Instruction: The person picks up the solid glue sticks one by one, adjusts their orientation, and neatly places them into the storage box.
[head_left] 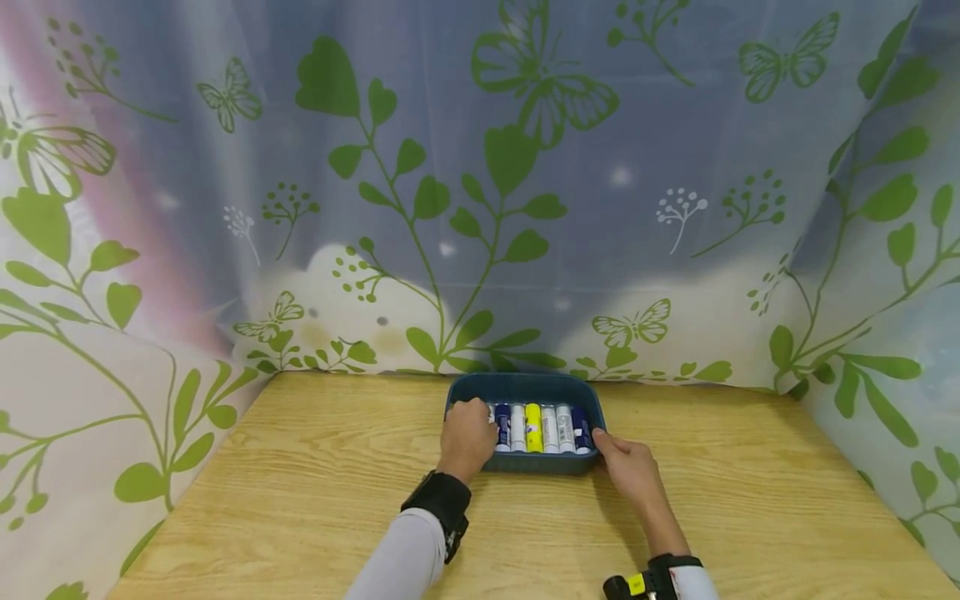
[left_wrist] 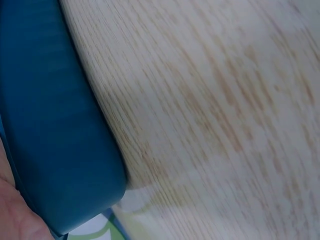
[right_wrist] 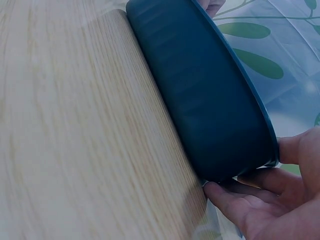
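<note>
A dark blue plastic bin (head_left: pixel 540 464) stands on the table. Inside it several capped tubes that look like glue sticks lie in a row: white, navy and one yellow glue stick (head_left: pixel 533 429). My left hand (head_left: pixel 468 433) is curled over the bin's left end, beside a navy tube (head_left: pixel 503 429); a bit of a white tube shows at its edge, and what its fingertips hold is hidden. My right hand (head_left: pixel 632 467) grips the bin's right end. In the right wrist view, that hand's thumb (right_wrist: pixel 290 150) is at the rim and its fingers (right_wrist: pixel 235 200) are under the base.
The light wood-grain table (head_left: pixel 315 500) extends around the bin. A printed curtain (head_left: pixel 525 275) with leaves and butterflies hangs close behind the bin, and further curtain panels stand along both sides. Each wrist wears a black strap (head_left: pixel 442 504).
</note>
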